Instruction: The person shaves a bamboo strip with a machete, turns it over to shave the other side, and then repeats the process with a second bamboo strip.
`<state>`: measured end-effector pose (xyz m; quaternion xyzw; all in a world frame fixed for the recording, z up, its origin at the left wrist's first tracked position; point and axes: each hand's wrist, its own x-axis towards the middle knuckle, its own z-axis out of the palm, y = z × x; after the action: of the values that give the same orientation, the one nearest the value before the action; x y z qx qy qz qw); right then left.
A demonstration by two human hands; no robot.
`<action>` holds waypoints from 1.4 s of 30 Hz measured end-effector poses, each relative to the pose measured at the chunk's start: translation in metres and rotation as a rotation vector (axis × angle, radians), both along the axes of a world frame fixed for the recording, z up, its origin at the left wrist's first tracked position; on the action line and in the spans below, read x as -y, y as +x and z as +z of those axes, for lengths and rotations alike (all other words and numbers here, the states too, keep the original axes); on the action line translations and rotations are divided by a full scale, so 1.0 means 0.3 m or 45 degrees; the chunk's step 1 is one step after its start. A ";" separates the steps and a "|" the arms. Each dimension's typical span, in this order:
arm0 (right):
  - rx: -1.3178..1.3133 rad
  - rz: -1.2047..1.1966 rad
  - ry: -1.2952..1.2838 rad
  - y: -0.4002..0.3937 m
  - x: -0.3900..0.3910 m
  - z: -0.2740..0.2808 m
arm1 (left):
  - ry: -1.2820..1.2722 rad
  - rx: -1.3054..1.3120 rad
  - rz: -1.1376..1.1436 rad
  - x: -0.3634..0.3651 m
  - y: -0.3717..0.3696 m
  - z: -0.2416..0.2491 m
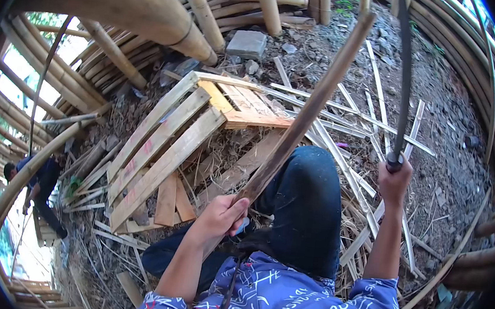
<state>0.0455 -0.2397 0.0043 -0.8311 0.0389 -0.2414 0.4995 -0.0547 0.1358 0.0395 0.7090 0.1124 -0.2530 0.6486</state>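
My left hand (222, 216) is closed round the lower part of a long brown strip of split bamboo (304, 119), which slants up and away to the right. My right hand (394, 178) grips the dark handle of a machete (405, 80), its long blade pointing upward. Blade and bamboo strip are apart. A small light-blue bit shows beside my left fingers; I cannot make out what it is. Between my arms is my bent knee in dark trousers.
A broken wooden pallet (166, 141) lies ahead to the left. Pale split strips (373, 127) litter the ground, with a concrete block (247, 44) beyond. Thick bamboo poles (125, 2) lean overhead at left, and stacked poles (473, 62) curve along the right. Another person (39, 180) is at far left.
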 end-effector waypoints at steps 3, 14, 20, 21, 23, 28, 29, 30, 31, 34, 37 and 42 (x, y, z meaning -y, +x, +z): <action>-0.007 0.045 0.077 -0.047 -0.070 0.091 | -0.005 -0.033 -0.024 0.031 0.015 0.001; 0.023 0.455 -0.469 -0.150 -0.267 0.149 | -0.015 0.026 -0.123 0.193 0.009 0.075; -0.075 0.561 -0.682 -0.154 -0.281 0.144 | 0.306 0.349 -0.313 0.226 0.041 0.064; -0.081 0.553 -0.676 -0.151 -0.279 0.139 | 0.307 0.345 -0.323 0.231 0.042 0.067; -0.084 0.484 -0.648 -0.133 -0.277 0.122 | 0.282 0.309 -0.272 0.241 0.046 0.078; -0.116 0.347 -0.658 -0.101 -0.255 0.090 | 0.211 0.203 -0.216 0.246 0.043 0.058; -0.114 0.314 -0.668 -0.089 -0.251 0.088 | 0.248 0.257 -0.218 0.245 0.048 0.052; -0.088 0.284 -0.631 -0.082 -0.249 0.084 | 0.248 0.256 -0.219 0.244 0.048 0.048; -0.089 0.284 -0.631 -0.073 -0.246 0.080 | 0.222 0.243 -0.193 0.243 0.044 0.043; -0.003 0.226 -0.585 -0.050 -0.238 0.060 | 0.095 0.188 -0.119 0.252 0.031 0.045; -0.015 0.213 -0.574 -0.036 -0.235 0.042 | 0.002 0.164 -0.069 0.256 0.025 0.037; 0.009 0.185 -0.578 -0.029 -0.240 0.039 | 0.142 0.173 -0.103 0.246 0.024 0.040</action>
<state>0.0369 -0.1678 0.0160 -0.9218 -0.0781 -0.2103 0.3162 -0.0476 0.0621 0.0515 0.7635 0.0532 -0.2236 0.6036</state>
